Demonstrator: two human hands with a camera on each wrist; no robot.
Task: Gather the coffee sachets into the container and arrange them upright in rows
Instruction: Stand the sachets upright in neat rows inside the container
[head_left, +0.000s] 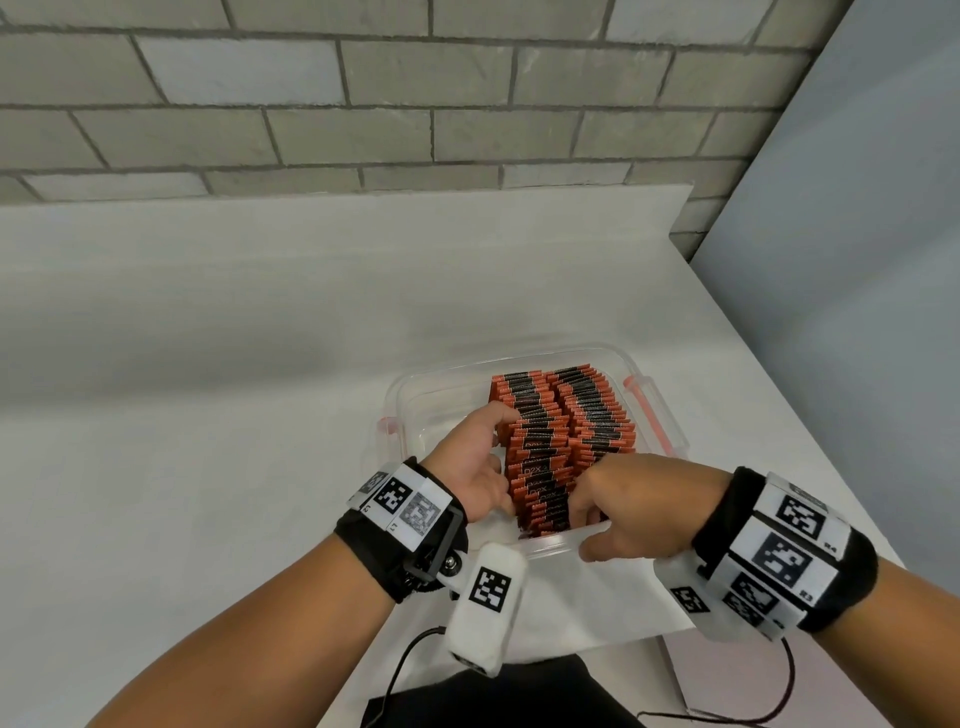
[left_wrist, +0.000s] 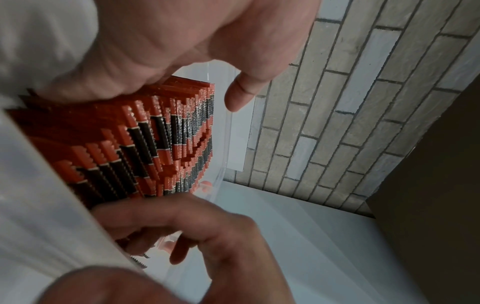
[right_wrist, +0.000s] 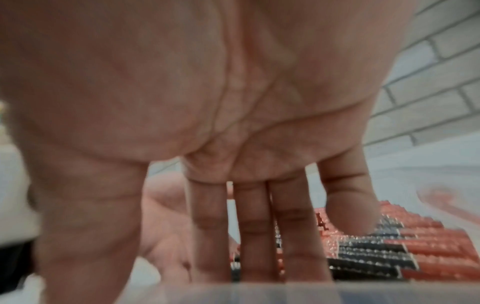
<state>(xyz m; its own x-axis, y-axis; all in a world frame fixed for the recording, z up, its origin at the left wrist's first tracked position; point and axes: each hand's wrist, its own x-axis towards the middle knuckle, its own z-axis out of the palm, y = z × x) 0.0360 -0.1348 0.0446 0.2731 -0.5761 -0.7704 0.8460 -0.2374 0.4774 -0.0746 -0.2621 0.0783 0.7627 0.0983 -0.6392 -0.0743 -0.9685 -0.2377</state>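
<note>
A clear plastic container with pink latches sits on the white table. Orange-and-black coffee sachets stand upright in two rows in its right part. My left hand lies against the left side of the left row, thumb free above the tops of the sachets. My right hand is at the near wall, its straight fingers reaching down onto the near end of the sachets. Its thumb rests at the near rim. Neither hand lifts a sachet.
The left part of the container holds no sachets. A grey brick wall stands behind the table. The table's right edge runs diagonally beside a grey panel. A black cable hangs near my body.
</note>
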